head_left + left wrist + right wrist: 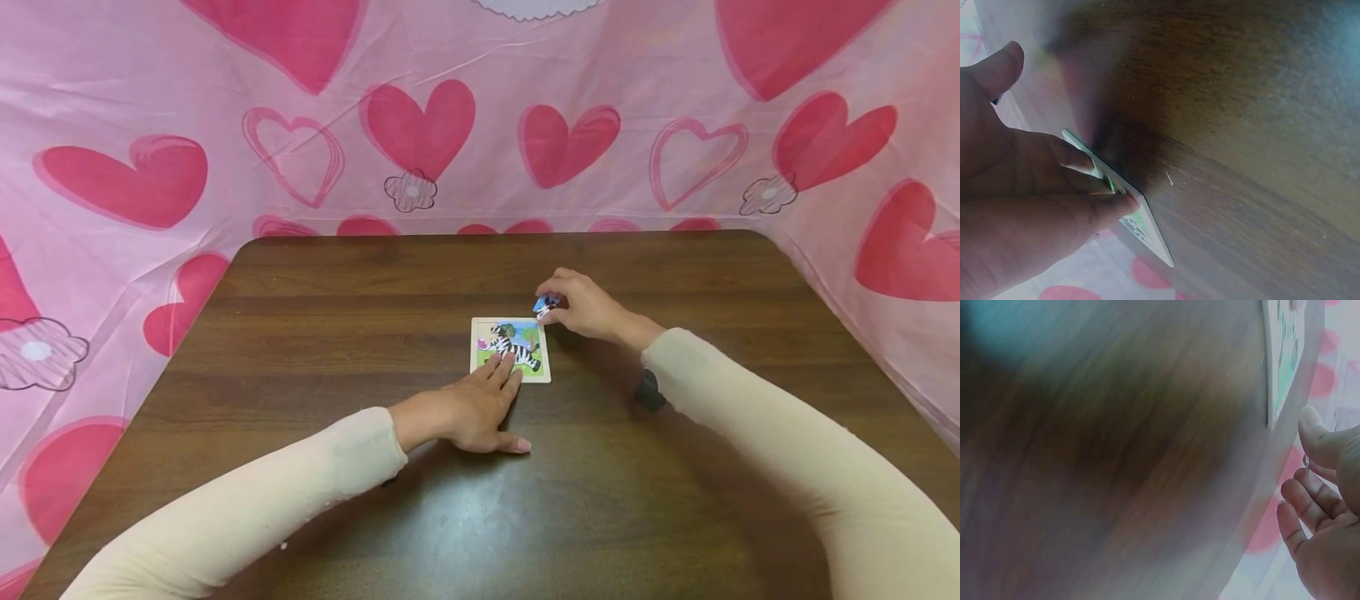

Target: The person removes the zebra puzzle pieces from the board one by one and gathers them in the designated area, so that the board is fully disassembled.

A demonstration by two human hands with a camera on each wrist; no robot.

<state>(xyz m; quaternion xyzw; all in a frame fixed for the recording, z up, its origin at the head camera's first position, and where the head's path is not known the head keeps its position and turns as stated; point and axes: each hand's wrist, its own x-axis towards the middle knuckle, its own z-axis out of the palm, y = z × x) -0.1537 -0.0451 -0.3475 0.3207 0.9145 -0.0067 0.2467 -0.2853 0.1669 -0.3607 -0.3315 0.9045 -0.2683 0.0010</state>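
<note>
1. Head view: the left hand (476, 412) lies at the near side of a square puzzle board (484, 327), its straight fingers resting on the lower part of the picture and its thumb spread away toward the near side. Just beyond those fingertips shows a zebra (517, 350) on green, with trees behind it. The right hand (588, 307) pinches a small blue, black and white puzzle piece (545, 305) between thumb and fingers, just off the board's far right corner. Under both hands is the dark wooden table (337, 317); beyond the fingers hangs a pink cloth (495, 150) with hearts.

2. Left wrist view: the fingertips touch the board's printed face near its edge, while the thumb stands well apart from them. A pale fleck (1170, 179) lies on the wood just beside the fingertips.

3. Right wrist view: the thumb and a finger hold what seems to be the same piece, seen thin and edge-on; the other fingers curl loosely below. The board sits near the thumb tip, not touching it.
</note>
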